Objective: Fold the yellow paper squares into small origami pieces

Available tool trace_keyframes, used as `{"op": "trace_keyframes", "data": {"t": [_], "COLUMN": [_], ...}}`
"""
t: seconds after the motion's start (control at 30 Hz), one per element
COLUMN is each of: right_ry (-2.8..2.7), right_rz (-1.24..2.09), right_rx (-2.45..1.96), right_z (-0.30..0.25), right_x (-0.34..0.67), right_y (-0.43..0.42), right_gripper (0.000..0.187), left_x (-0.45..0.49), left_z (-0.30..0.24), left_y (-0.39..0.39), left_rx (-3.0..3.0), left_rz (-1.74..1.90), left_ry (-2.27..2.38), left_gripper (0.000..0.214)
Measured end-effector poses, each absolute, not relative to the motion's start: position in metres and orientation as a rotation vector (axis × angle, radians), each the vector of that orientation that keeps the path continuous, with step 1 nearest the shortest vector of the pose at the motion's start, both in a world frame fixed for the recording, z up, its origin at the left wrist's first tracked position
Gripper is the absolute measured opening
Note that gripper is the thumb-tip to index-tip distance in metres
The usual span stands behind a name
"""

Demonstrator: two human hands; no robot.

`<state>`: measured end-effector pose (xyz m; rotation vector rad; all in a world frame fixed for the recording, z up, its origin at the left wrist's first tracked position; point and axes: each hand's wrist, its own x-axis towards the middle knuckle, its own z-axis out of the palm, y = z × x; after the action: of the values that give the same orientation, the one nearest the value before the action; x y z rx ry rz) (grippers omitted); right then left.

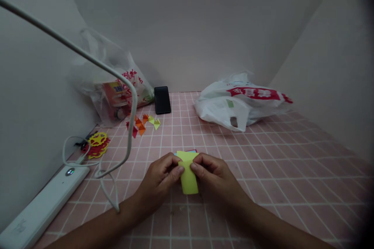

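Observation:
A sheet of yellow paper [189, 181] is held up in front of me, with a crease or overlap across its upper part. My left hand [164, 173] pinches its left edge between thumb and fingers. On the opposite edge, my right hand [212, 171] pinches it the same way. Behind the yellow sheet, slivers of blue and red show at its top; what they belong to is mostly hidden. Farther back on the left lie several small folded paper pieces [141, 126] in red, orange and yellow.
A pink tiled tabletop [280, 171] spreads under everything. Plastic bags stand at the back left [117, 89] and back right [239, 101], with a black phone [162, 100] between. Yellow and red cut-out shapes [96, 144], a white power strip [43, 206] and a looping white cable [133, 116] occupy the left.

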<state>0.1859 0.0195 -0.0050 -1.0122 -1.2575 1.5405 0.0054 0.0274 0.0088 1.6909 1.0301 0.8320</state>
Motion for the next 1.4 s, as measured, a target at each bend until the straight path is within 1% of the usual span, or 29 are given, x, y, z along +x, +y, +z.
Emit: {"op": "trace_keyframes", "data": {"t": [0.17, 0.37, 0.6, 0.7, 0.83, 1.0, 1.27, 1.4], "right_ry": [-1.298, -1.266, -1.408, -1.441, -1.434, -1.421, -1.489, -1.506], "right_rz": [1.513, 1.541, 1.422, 1.440, 1.470, 1.507, 1.502, 1.436], "right_rx": [-1.042, -1.005, -1.095, -1.100, -1.063, -1.118, -1.103, -1.146], "right_z": [-0.008, -0.010, -0.005, -0.001, 0.002, 0.001, 0.002, 0.001], "right_x": [0.186, 0.185, 0.187, 0.186, 0.185, 0.185, 0.184, 0.184], "right_y": [0.019, 0.019, 0.015, 0.014, 0.015, 0.014, 0.014, 0.012], "right_gripper": [0.024, 0.018, 0.021, 0.024, 0.023, 0.026, 0.028, 0.029], "left_x": [0.004, 0.004, 0.004, 0.004, 0.005, 0.005, 0.005, 0.006], "left_z": [0.006, 0.010, 0.004, 0.001, 0.002, 0.003, 0.008, 0.009], "left_y": [0.026, 0.025, 0.023, 0.023, 0.025, 0.025, 0.025, 0.026], "left_rx": [1.679, 1.711, 1.655, 1.627, 1.689, 1.707, 1.688, 1.629], "left_rz": [0.819, 0.788, 0.749, 0.746, 0.721, 0.715, 0.647, 0.629], "left_ry": [1.055, 1.034, 1.036, 1.066, 1.098, 1.129, 1.091, 1.059], "left_gripper": [0.021, 0.022, 0.023, 0.025, 0.022, 0.022, 0.024, 0.027]}}
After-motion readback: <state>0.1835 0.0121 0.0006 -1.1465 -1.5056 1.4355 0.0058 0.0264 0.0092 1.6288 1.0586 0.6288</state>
